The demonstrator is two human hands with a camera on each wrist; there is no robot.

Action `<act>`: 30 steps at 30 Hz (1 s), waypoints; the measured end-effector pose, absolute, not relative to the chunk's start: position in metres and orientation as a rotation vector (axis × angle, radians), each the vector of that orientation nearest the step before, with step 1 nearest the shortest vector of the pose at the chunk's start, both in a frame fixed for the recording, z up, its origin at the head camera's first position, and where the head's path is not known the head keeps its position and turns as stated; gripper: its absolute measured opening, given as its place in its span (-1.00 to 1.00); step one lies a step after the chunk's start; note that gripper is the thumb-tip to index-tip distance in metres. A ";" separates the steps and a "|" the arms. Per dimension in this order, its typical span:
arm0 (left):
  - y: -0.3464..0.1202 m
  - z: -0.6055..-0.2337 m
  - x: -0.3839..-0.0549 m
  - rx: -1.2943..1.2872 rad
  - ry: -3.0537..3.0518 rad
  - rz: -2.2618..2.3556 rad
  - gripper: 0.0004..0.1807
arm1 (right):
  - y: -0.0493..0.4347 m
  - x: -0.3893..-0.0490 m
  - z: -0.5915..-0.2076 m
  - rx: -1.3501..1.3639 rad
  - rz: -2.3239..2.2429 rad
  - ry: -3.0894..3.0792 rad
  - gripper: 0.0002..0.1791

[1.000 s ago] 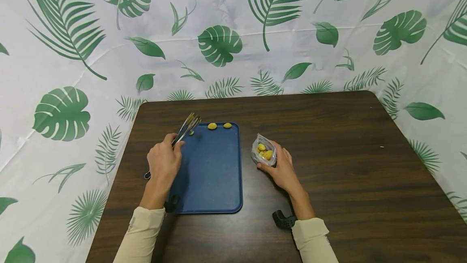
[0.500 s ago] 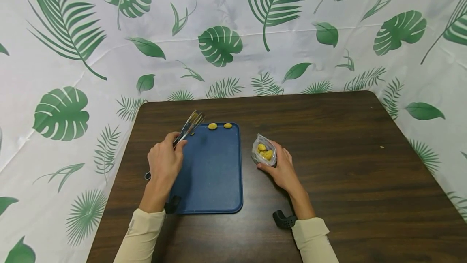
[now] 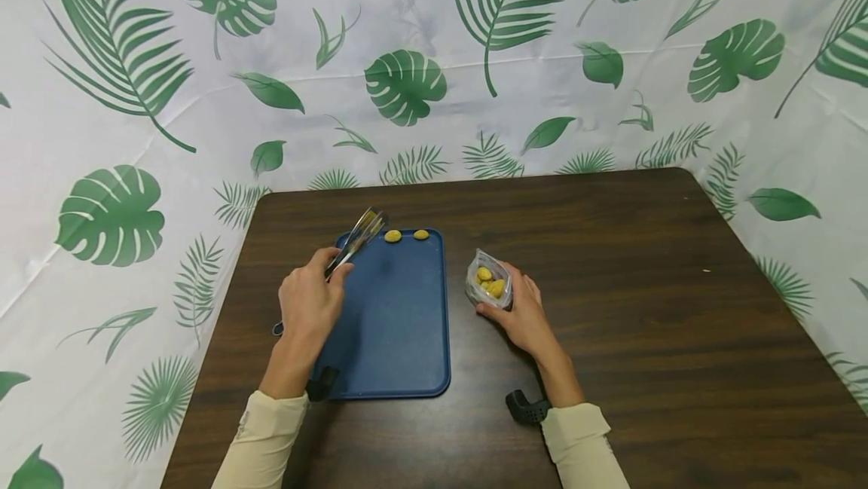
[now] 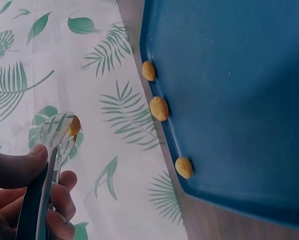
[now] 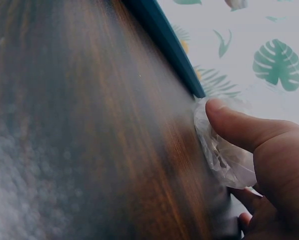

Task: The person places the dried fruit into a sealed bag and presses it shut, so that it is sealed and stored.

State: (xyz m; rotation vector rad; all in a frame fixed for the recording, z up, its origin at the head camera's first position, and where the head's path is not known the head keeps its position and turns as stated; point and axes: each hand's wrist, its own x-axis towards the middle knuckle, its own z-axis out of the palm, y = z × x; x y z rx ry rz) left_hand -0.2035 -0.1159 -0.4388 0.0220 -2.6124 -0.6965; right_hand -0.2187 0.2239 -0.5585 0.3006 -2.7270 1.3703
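Observation:
My left hand grips metal tongs above the far left corner of a blue tray. In the left wrist view, an oval, yellow-brown, nut-like piece is between the tongs' tips. Three similar pieces lie in a row along the tray's far edge: one near the corner, a middle one and another. Right of the tray, my right hand holds a clear plastic bag by its side, its mouth facing up. Several yellow pieces show inside it.
Everything stands on a dark wood-grain table. A white cloth with green leaf prints hangs behind and along the sides. A tiny pale speck lies on the table at the right.
My left hand and the tongs have shifted slightly right, along the tray's far edge. My right hand and the bag stay in place.

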 end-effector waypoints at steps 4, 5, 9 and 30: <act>-0.110 -0.439 -0.204 0.001 -2.616 -0.710 -0.64 | 0.224 -0.219 -0.559 0.303 1.358 -2.726 0.00; -0.109 -0.439 -0.205 -0.005 -2.614 -0.713 -0.64 | 0.224 -0.219 -0.559 0.303 1.358 -2.725 0.00; -0.104 -0.439 -0.206 -0.031 -2.589 -0.722 -0.63 | 0.225 -0.219 -0.559 0.298 1.362 -2.729 0.01; -0.081 -0.442 -0.204 -0.145 -2.610 -0.736 -0.67 | 0.224 -0.219 -0.560 0.287 1.383 -2.720 0.00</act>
